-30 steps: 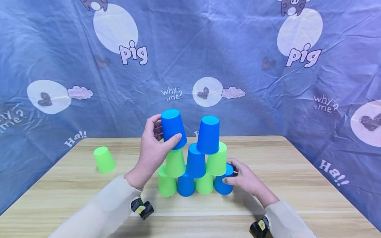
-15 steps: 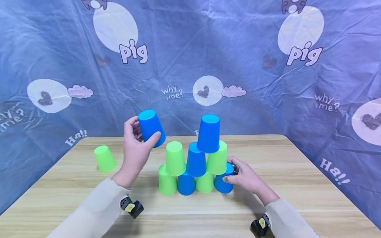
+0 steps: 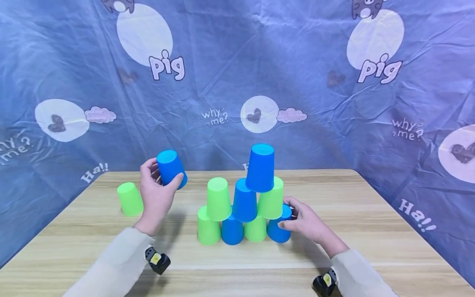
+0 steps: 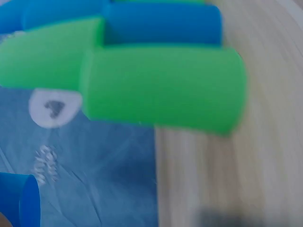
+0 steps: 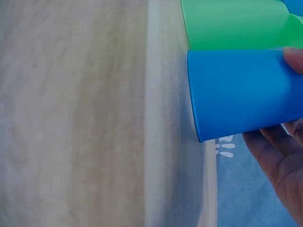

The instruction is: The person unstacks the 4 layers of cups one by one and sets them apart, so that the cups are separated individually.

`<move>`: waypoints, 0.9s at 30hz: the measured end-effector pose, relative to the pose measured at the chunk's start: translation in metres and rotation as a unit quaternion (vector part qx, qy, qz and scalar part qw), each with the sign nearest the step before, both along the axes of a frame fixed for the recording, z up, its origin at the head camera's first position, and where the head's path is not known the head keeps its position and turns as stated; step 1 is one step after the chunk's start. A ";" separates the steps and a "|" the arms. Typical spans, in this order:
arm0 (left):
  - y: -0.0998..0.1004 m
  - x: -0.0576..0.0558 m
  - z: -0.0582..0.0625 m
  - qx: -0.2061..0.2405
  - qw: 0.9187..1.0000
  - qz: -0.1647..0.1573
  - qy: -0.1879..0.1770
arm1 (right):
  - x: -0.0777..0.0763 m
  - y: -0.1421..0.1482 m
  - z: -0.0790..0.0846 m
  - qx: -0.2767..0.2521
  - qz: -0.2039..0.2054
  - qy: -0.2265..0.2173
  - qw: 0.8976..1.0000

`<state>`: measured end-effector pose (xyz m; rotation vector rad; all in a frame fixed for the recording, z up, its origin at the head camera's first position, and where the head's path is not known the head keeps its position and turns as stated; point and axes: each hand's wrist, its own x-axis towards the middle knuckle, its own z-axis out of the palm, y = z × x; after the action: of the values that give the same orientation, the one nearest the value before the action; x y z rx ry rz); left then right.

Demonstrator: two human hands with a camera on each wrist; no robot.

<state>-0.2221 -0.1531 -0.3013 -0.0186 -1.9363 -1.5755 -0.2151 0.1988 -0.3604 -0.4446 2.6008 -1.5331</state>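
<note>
While the left hand held a blue cup above the table — thumb on the near side, cup tilted, closed end up — the right hand gripped the blue end cup of the stack's bottom row, which stood on the table. Loose green cup sat just left of the left hand. Stack's middle-row green cup was to that hand's right, apart from it. Top blue cup sat above and left of the right hand.
</note>
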 end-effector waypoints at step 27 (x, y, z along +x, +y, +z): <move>-0.050 -0.033 -0.062 -0.012 0.976 0.062 -0.207 | 0.001 0.003 -0.003 -0.010 0.014 0.006 1.000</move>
<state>-0.2546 -0.2029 -0.3634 0.4437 -2.2185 -1.5639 -0.2142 0.2022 -0.3630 -0.4921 2.5787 -1.5528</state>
